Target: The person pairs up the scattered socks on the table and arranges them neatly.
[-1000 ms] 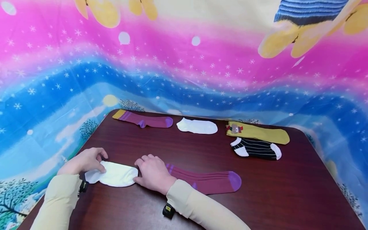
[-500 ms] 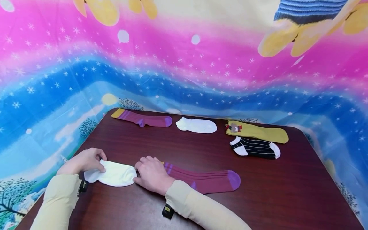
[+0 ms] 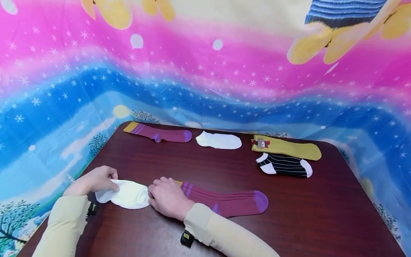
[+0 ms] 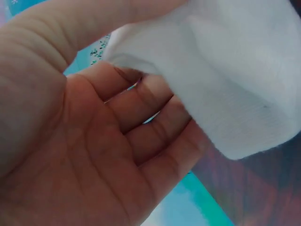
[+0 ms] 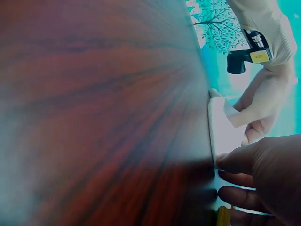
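A white ankle sock (image 3: 130, 194) lies at the front left of the table, partly rumpled toward its right end. My left hand (image 3: 97, 178) pinches its left part; in the left wrist view the thumb (image 4: 117, 12) lies over the white fabric and the fingers are behind it. At the opposite end, my right hand (image 3: 170, 200) pinches the sock's tip, its thumb (image 5: 235, 160) against the edge in the right wrist view. Just right of that hand, partly hidden by it and the forearm, is a maroon sock (image 3: 228, 201) with a purple toe and yellow cuff.
Along the back edge of the dark wooden table (image 3: 192, 164) lie another maroon sock (image 3: 173, 135), another white sock (image 3: 219, 140) and a mustard sock (image 3: 292, 148). A black striped sock (image 3: 287, 166) lies in front of the mustard one. A printed cloth (image 3: 192, 82) hangs behind.
My right hand has shifted slightly left onto the white sock's right end, uncovering more of the maroon sock's yellow cuff. The left hand stays almost where it was.
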A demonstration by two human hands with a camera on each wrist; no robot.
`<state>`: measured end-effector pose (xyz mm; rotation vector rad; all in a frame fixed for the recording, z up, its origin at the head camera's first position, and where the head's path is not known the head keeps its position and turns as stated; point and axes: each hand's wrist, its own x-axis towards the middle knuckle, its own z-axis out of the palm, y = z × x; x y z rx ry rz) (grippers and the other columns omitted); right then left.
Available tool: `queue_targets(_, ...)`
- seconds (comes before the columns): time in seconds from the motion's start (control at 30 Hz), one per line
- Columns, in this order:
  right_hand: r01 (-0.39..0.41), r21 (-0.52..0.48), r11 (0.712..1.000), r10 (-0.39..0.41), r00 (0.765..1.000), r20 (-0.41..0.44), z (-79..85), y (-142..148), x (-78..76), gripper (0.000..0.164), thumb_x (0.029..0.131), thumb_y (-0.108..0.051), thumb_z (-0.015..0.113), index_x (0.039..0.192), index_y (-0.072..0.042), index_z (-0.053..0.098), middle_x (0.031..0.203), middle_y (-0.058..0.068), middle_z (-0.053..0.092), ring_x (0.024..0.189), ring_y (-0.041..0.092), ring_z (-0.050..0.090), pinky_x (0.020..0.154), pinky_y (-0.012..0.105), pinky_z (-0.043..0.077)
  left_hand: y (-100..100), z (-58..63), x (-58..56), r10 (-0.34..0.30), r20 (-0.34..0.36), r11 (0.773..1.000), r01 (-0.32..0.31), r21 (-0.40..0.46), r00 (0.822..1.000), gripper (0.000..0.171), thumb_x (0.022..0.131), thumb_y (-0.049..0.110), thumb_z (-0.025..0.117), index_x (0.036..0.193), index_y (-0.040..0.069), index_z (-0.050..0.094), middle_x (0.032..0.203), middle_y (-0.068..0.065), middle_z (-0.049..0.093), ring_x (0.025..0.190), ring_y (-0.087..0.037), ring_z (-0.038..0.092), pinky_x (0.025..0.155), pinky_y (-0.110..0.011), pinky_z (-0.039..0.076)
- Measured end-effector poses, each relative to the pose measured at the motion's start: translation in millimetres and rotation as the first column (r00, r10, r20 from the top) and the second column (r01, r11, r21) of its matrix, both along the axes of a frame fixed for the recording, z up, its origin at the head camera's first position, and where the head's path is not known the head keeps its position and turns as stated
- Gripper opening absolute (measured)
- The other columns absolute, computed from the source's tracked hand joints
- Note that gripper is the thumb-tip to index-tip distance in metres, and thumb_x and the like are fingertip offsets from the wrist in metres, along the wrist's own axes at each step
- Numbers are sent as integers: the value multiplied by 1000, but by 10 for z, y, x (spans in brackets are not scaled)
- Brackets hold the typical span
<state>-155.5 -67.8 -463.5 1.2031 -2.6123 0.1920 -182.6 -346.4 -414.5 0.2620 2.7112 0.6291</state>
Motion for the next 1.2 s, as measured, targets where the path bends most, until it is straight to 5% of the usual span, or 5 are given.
queue_targets(0.6,71,-176,982,-50,991,124,209,328,-198,16,89,-27,72,78,-24,61,74,-16,55,70,9,49,64,24,41,316,185,-96,-35,-148,995,48,86,988,25,86,15,77,81,11,52,71,1,43,61,-17,42,56,-33,35)
queue_targets(1.2,180,-368,912,-76,957,279,338,698,-378,11,90,-18,70,87,-20,60,65,-15,53,57,5,50,55,22,42,794,184,-242,-21,-308,982,78,174,951,21,91,12,70,86,12,50,62,3,36,55,-15,35,61,-34,36)
